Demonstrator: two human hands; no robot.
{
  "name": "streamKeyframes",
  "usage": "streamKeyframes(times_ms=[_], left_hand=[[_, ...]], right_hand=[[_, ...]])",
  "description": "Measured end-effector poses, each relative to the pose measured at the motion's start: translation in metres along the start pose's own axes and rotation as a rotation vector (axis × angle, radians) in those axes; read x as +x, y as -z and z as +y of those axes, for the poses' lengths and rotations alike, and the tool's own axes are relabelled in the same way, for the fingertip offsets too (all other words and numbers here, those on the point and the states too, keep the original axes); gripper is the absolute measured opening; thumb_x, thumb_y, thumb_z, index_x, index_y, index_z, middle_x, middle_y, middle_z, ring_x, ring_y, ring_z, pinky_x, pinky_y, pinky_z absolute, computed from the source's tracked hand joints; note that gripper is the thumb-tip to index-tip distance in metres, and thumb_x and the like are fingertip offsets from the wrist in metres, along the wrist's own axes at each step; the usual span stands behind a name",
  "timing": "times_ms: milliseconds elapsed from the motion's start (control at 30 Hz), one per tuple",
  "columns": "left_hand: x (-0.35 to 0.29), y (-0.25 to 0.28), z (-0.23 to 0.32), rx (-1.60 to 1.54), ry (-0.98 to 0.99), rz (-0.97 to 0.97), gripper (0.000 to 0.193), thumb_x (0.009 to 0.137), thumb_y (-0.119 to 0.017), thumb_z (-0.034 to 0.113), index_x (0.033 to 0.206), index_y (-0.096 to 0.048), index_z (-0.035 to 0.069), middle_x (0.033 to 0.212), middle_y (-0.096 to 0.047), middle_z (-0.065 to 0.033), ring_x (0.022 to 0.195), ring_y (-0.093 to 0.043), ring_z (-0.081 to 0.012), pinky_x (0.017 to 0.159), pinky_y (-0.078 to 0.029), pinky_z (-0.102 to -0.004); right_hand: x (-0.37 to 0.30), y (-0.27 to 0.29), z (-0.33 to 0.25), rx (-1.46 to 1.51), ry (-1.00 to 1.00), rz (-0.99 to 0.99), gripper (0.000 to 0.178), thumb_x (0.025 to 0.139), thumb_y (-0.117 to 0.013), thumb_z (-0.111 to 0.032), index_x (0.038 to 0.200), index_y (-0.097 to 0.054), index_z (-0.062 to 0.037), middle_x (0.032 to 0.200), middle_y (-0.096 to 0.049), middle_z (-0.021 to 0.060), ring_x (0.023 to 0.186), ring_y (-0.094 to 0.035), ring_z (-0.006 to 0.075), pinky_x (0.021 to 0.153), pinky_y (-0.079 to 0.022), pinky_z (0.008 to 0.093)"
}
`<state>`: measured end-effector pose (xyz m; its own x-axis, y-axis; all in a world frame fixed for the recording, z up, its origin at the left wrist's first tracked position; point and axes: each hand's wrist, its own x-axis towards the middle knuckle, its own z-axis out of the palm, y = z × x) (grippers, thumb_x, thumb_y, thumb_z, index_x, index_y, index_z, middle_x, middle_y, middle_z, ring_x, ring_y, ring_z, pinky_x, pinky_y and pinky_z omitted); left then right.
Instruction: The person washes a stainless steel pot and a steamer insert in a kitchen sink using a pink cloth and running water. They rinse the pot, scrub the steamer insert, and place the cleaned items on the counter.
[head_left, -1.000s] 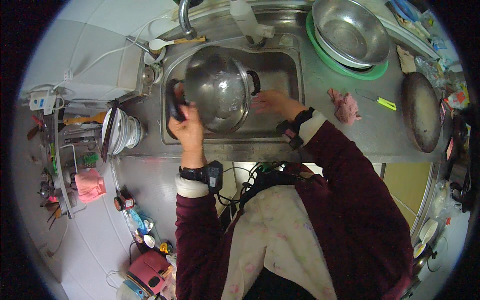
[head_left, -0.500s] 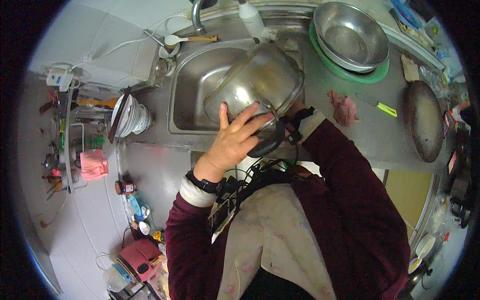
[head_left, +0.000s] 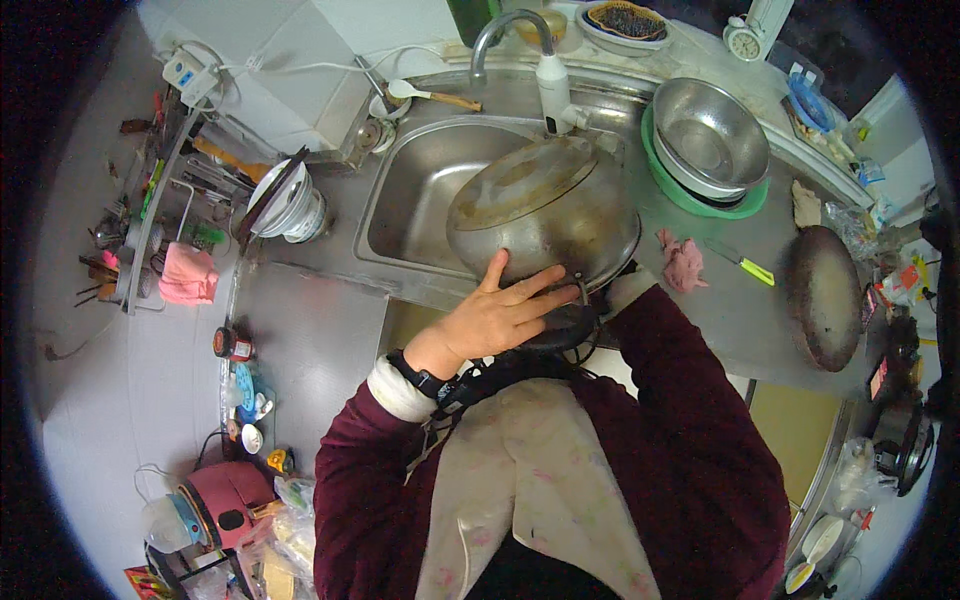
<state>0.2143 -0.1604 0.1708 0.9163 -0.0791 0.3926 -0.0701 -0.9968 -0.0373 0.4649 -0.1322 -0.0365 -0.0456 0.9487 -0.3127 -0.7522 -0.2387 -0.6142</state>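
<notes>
A large metal cooking pot (head_left: 550, 215) is tipped on its side over the front right part of the sink (head_left: 372, 205), its stained base facing up and away from me. My left hand (head_left: 510, 315) steadies it from the near side, fingers spread over the outer wall close to a black handle (head_left: 562, 328). The right cuff (head_left: 632, 288) reaches to the pot's rim on the right. Behind that rim my right hand is hidden, so its fingers and anything in them do not show.
A white-headed faucet (head_left: 553, 90) stands behind the sink. To the right are a metal colander (head_left: 710, 135) on a green basin (head_left: 745, 205), a pink cloth (head_left: 683, 262), a green-handled knife (head_left: 755, 271) and a dark oval pan (head_left: 825, 298). Stacked bowls (head_left: 290, 205) stand left.
The pot has rolled further over, so more of its base shows. My left hand stays spread on its wall, while my right hand has gone out of sight behind the rim. The view has shifted.
</notes>
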Motion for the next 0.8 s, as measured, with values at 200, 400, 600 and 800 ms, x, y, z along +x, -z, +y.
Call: streamKeyframes(times_ms=[200, 400, 600, 800], left_hand=[[-0.018, 0.012, 0.007, 0.059, -0.054, -0.022, 0.005, 0.068, -0.058, 0.019, 0.071, -0.061, 0.016, 0.127, -0.047, 0.0043, 0.126, -0.034, -0.0158, 0.099, -0.011, -0.059], [-0.032, 0.022, 0.008, 0.061, -0.131, 0.013, 0.002, 0.067, -0.057, 0.018, 0.067, -0.059, 0.016, 0.128, -0.046, 0.0039, 0.128, -0.031, -0.0168, 0.097, -0.016, -0.0601], [-0.037, 0.025, 0.005, 0.073, -0.129, 0.106, 0.002, 0.067, -0.056, 0.016, 0.067, -0.058, 0.016, 0.125, -0.048, 0.0008, 0.127, -0.032, -0.0218, 0.098, -0.012, -0.0634], [-0.041, 0.038, -0.021, -0.013, 0.234, 0.458, 0.023, 0.064, -0.059, 0.007, 0.086, -0.061, 0.012, 0.118, -0.053, -0.0034, 0.122, -0.039, -0.0249, 0.1, -0.012, -0.0614]], right_hand=[[-0.015, -0.013, 0.002, -0.025, 0.028, 0.02, 0.04, 0.082, -0.057, -0.034, 0.113, -0.048, -0.0108, 0.11, -0.048, 0.0058, 0.101, -0.05, 0.0247, 0.081, -0.042, 0.046], [-0.023, -0.03, 0.005, -0.056, 0.025, 0.036, 0.04, 0.082, -0.057, -0.036, 0.113, -0.048, -0.0117, 0.109, -0.048, 0.0052, 0.101, -0.049, 0.0245, 0.081, -0.042, 0.0463], [-0.02, -0.044, 0.009, -0.102, 0.016, 0.038, 0.041, 0.081, -0.058, -0.037, 0.113, -0.048, -0.0127, 0.108, -0.048, 0.0047, 0.102, -0.049, 0.0242, 0.08, -0.042, 0.0465], [-0.014, -0.07, 0.022, -0.166, 0.049, 0.08, 0.041, 0.081, -0.058, -0.038, 0.113, -0.047, -0.0137, 0.108, -0.048, 0.0042, 0.102, -0.048, 0.0239, 0.08, -0.042, 0.0468]])
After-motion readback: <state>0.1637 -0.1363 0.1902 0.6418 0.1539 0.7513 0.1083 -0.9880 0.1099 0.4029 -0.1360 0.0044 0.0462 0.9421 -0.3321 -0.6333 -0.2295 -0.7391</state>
